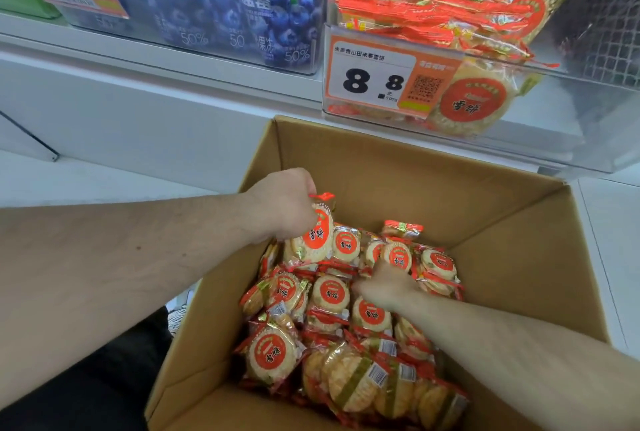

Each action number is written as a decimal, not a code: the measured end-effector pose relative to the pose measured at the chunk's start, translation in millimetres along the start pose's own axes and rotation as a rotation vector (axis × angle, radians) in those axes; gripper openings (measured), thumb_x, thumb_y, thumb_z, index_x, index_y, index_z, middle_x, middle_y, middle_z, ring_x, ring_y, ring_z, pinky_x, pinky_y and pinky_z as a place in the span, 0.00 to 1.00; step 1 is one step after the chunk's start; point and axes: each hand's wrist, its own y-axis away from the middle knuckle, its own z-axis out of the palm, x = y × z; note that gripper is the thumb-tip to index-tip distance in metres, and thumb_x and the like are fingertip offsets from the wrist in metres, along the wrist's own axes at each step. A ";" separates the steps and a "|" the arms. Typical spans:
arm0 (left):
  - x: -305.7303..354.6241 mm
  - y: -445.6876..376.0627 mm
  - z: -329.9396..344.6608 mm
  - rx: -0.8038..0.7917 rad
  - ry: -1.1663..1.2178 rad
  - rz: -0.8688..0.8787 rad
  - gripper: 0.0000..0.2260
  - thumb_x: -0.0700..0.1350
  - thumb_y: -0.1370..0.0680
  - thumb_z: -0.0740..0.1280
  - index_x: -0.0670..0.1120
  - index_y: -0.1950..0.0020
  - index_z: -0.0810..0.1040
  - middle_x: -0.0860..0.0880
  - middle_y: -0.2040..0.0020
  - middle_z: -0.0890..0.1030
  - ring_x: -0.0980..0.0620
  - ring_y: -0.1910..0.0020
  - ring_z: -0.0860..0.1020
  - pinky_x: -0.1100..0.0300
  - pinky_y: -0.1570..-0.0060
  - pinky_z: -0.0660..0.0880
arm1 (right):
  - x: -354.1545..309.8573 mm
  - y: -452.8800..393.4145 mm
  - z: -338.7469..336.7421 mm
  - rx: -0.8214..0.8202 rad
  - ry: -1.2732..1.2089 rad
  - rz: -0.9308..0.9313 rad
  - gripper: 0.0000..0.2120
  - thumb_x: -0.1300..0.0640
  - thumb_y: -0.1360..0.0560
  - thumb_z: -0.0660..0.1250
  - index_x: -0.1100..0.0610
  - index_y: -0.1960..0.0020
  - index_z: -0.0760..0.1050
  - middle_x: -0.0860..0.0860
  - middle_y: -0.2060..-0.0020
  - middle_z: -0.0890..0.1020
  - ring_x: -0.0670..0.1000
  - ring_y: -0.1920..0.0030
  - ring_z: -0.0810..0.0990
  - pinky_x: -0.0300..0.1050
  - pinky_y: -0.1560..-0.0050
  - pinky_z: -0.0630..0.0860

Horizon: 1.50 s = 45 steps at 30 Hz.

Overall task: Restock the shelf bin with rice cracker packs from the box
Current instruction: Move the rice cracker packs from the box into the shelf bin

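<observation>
A rice cracker pack (313, 236), a round pale disc in glossy clear film with an orange-red circular label, hangs upright from the left hand (285, 202), whose curled fingers pinch its crimped red top seam; its long axis runs top to bottom, label facing the camera. It sits just above the other packs (332, 295), which lie heaped at mixed angles inside the brown corrugated cardboard box (398, 167). The right hand (386, 287) reaches down into the heap, fingers curled on a pack there (398, 256). Above the box, the clear plastic shelf bin (554, 84) holds more red-edged packs behind a price tag (374, 76) reading 8.8.
</observation>
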 end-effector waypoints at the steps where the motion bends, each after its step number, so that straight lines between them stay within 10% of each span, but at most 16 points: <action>1: 0.3 -0.3 1.6 -0.011 -0.016 0.014 0.19 0.37 0.25 0.66 0.50 0.35 0.71 0.49 0.44 0.76 0.53 0.62 0.77 0.62 0.73 0.72 | 3.1 -4.7 9.6 -0.076 0.086 0.056 0.33 0.42 0.30 0.65 0.57 0.30 0.66 0.51 0.47 0.80 0.53 0.50 0.81 0.42 0.60 0.77; 4: 2.9 -1.2 5.2 -0.035 -0.037 0.042 0.20 0.37 0.24 0.67 0.50 0.35 0.71 0.49 0.44 0.76 0.53 0.59 0.77 0.64 0.72 0.69 | 8.4 -18.7 40.1 -0.138 0.147 0.155 0.53 0.38 0.37 0.70 0.54 0.21 0.49 0.54 0.33 0.72 0.56 0.37 0.77 0.46 0.48 0.79; 8: 1.4 -2.5 6.9 -0.053 -0.030 0.035 0.20 0.36 0.24 0.67 0.50 0.35 0.71 0.49 0.44 0.76 0.53 0.57 0.78 0.63 0.70 0.74 | 5.2 -26.1 56.8 -0.077 0.076 0.239 0.62 0.29 0.46 0.75 0.53 0.23 0.51 0.54 0.31 0.71 0.57 0.34 0.74 0.53 0.40 0.78; 14: 2.6 -1.7 -3.7 -0.189 0.258 -0.083 0.15 0.36 0.25 0.70 0.46 0.42 0.72 0.45 0.47 0.79 0.48 0.51 0.81 0.53 0.55 0.83 | -2.7 -11.2 12.2 0.054 -0.317 0.172 0.45 0.41 0.38 0.75 0.58 0.29 0.61 0.52 0.49 0.80 0.53 0.49 0.81 0.44 0.55 0.79; 20: 10.1 5.1 -20.7 -0.204 0.394 -0.058 0.10 0.34 0.25 0.70 0.46 0.49 0.73 0.44 0.54 0.84 0.49 0.56 0.84 0.54 0.57 0.82 | -2.5 65.3 -54.9 0.427 -0.432 -0.273 0.32 0.44 0.37 0.77 0.48 0.40 0.64 0.48 0.44 0.77 0.47 0.48 0.78 0.43 0.50 0.77; 36: 56.5 45.5 -25.9 -0.360 0.878 0.107 0.09 0.36 0.24 0.69 0.49 0.57 0.74 0.49 0.61 0.82 0.53 0.63 0.78 0.58 0.59 0.74 | -5.1 187.9 -119.6 0.677 -0.662 -0.611 0.38 0.53 0.38 0.82 0.44 0.38 0.62 0.34 0.46 0.72 0.26 0.48 0.72 0.22 0.54 0.72; 45: 68.7 63.2 -23.1 -0.445 1.220 0.189 0.03 0.43 0.24 0.64 0.50 0.55 0.77 0.46 0.57 0.82 0.45 0.57 0.79 0.38 0.50 0.76 | -13.4 192.0 -124.7 0.754 -0.634 -0.679 0.39 0.53 0.39 0.83 0.42 0.39 0.61 0.36 0.46 0.73 0.29 0.47 0.73 0.23 0.53 0.71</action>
